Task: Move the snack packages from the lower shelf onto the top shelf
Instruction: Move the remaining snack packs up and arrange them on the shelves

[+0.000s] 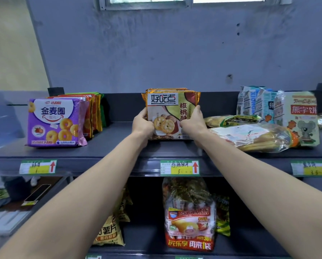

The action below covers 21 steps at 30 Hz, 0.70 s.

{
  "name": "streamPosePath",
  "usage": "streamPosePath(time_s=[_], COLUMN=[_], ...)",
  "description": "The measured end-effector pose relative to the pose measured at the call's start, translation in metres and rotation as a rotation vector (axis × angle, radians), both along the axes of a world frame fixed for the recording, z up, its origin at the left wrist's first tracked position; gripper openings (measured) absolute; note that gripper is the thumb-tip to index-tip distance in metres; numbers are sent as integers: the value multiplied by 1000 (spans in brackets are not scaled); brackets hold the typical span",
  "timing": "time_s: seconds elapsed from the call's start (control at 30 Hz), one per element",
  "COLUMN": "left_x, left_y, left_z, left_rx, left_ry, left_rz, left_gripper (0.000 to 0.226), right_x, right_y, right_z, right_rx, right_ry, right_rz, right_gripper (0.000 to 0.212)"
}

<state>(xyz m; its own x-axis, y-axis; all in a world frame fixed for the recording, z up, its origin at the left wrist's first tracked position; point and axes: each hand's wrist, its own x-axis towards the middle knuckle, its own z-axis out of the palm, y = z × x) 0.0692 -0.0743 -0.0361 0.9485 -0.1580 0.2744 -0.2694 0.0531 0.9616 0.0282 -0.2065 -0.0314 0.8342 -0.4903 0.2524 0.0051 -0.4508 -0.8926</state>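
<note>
left hand [142, 124]: fingers curled round the left edge of the walnut biscuit packs [170, 107], thumb on the front face; gripping.
right hand [193, 122]: mirror hold on the right edge, thumb forward; gripping.
task thing: the walnut biscuit packs stand between the two sets of fingers, upright on the top shelf [119, 146], bottom edge at or touching the board; contact hidden by the palms.
why two hands: several thin packs stand face to back. squeezed from both sides they likely stay one block and do not fan out.
why upright: printed front faces outward, as with the purple ring-biscuit pack [56, 122] well out past the left fingers. reads as shelf display.
why here: the price tag [179, 167] sits just under the wrists, arrow up, so the spot seems to belong to this item.
beyond right fingers: clear bag of sticks [253, 137] lying flat, close to the knuckles; little slack on that side.
below the forearms: red snack bag [190, 221] and yellow chip bag [109, 232] stand on the lower shelf [143, 240].
judgement: placement step nearly complete for this block; lower bags not yet moved.
risk: letting go unevenly could tip the packs forward.
</note>
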Motion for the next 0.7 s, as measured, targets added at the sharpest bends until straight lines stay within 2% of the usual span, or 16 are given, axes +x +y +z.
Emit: streamPosePath(time_s=[0.2,0.27,0.47,0.7], left_x=[-1,-5,-21,-65], left_y=[2,6,41,134], left_z=[3,3,-2,-15], left_rx=[37,50,190,177], left_ry=[6,-9,-246,-338], left_rz=[-20,-9,118,-33], left_gripper=[62,56,41,29], right_x=[4,1,-29,-77], right_y=[1,4,35,127], right_z=[-5,-6,-10,-37], right_rx=[-108,-170,-300,-334], right_ry=[-44,-96,-273,-323], right_rz=[-38,-58,-103,20], right_gripper=[85,80,59,44])
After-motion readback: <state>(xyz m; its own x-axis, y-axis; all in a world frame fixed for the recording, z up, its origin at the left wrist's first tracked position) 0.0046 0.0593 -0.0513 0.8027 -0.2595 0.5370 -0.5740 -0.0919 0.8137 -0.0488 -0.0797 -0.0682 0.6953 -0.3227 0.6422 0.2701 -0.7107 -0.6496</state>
